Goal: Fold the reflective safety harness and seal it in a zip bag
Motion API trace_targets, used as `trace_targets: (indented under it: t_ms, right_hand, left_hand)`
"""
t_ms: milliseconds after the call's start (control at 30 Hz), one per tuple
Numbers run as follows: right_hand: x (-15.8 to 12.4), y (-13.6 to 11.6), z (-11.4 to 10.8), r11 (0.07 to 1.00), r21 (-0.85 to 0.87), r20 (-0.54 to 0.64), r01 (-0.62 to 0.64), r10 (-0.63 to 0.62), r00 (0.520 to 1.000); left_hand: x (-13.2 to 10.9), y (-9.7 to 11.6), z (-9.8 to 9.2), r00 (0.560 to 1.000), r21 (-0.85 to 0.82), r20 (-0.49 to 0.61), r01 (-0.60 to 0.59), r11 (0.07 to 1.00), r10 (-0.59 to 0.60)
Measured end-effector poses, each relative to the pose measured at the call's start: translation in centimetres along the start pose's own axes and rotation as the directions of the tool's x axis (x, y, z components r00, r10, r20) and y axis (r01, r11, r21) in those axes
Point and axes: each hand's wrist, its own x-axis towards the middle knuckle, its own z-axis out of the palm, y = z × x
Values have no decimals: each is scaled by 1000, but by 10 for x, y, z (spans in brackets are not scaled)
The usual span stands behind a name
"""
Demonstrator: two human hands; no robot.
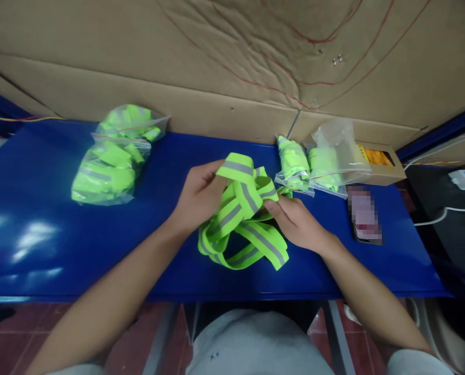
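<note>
Fingers (213, 167) of both hands (198, 195) (301, 224) hold strap (248, 195): long axis looped, end pointing near-right.

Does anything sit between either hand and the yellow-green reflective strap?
Nothing visible does. The left hand and right hand both grasp the reflective strap directly. The nearest bagged bundle lies on the blue table beyond the right hand, not between it and the strap.
</note>
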Motion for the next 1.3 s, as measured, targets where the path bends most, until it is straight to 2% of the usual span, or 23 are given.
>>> trace_targets:
  t_ms: [67, 133, 200, 233, 267, 300, 333, 400, 433, 500, 567, 633, 700, 767, 833, 867, 900, 967, 1067, 1133, 1200, 1267, 1300]
  right_hand:
    - [0, 3, -2, 999, 46, -27, 27, -26, 999]
    - [1, 5, -3, 998, 60, -63, 8, -4, 998]
    - [2, 8, -2, 997, 74, -99, -32, 39, 994]
    - [2, 8, -1, 996, 77, -128, -50, 59, 990]
    - [3, 9, 0, 995, 76, -164, -67, 79, 983]
    - [3, 9, 1, 994, 76, -200, -81, 95, 975]
    - [3, 9, 2, 993, 77, -227, -93, 108, 968]
    - [4, 10, 4, 989, 85, -244, -118, 135, 960]
    - [5, 11, 5, 987, 89, -239, -135, 153, 959]
    - [5, 11, 7, 982, 75, -221, -172, 185, 958]
    - [4, 8, 8, 985, 9, -277, -172, 167, 946]
    - [1, 1, 8, 986, -120, -413, -119, 59, 909]
    - [-1, -8, 11, 967, -255, -478, -26, -103, 872]
    - [-4, -17, 16, 944, -324, -410, 63, -200, 890]
    - [-6, -20, 24, 938, -330, -330, 104, -218, 919]
    - [-7, -20, 27, 937, -332, -328, 109, -223, 918]
    - [-7, -18, 30, 934, -339, -346, 111, -234, 909]
    - [-8, -13, 31, 921, -357, -389, 156, -298, 872]
    - [-7, -10, 25, 860, -405, -321, 312, -453, 832]
    - [-6, -11, 19, 805, -429, -232, 409, -536, 812]
    - [-5, -11, 15, 784, -425, -193, 453, -567, 801]
    - [-6, -10, 12, 835, -377, -238, 401, -506, 829]
    - [-8, -9, 11, 889, -334, -286, 315, -413, 865]
  left_hand:
    - [1, -4, 1, 997, 64, -81, -6, 998, 11]
    - [1, -8, 2, 977, 222, -99, -165, 961, 191]
    - [0, -10, 2, 907, 373, -18, -384, 845, 421]
    - [-1, -9, 2, 876, 411, 34, -450, 792, 481]
    - [-2, -8, 2, 867, 417, 65, -474, 776, 494]
    - [-3, -5, 1, 883, 387, 65, -452, 804, 465]
    - [-3, -2, 0, 917, 318, 33, -387, 865, 398]
    - [-2, 4, -3, 975, 66, -62, -211, 975, 215]
    - [-1, 7, -4, 988, -96, -91, -133, 986, 124]
    - [3, 10, -4, 997, -383, -68, 13, 924, -42]
    - [7, 11, -2, 986, -538, -7, 138, 832, -168]
    - [8, 10, 1, 971, -552, -15, 190, 812, -237]
    - [6, 9, 6, 972, -461, -104, 140, 876, -210]
    - [1, 9, 10, 982, -317, -146, 71, 946, -123]
    - [-4, 9, 14, 992, -211, -113, 38, 977, -63]
    - [-5, 8, 15, 993, -188, -99, 37, 982, -57]
    - [-5, 8, 15, 993, -186, -103, 43, 982, -63]
    - [-1, 5, 10, 977, -249, -178, 70, 966, -116]
    - [15, -2, -8, 907, -451, -287, 155, 879, -308]
    - [25, -7, -21, 853, -562, -256, 251, 788, -454]
    - [30, -9, -29, 830, -605, -187, 324, 727, -526]
    - [28, -6, -29, 859, -587, -102, 355, 728, -502]
    - [25, -3, -25, 889, -561, -42, 356, 747, -455]
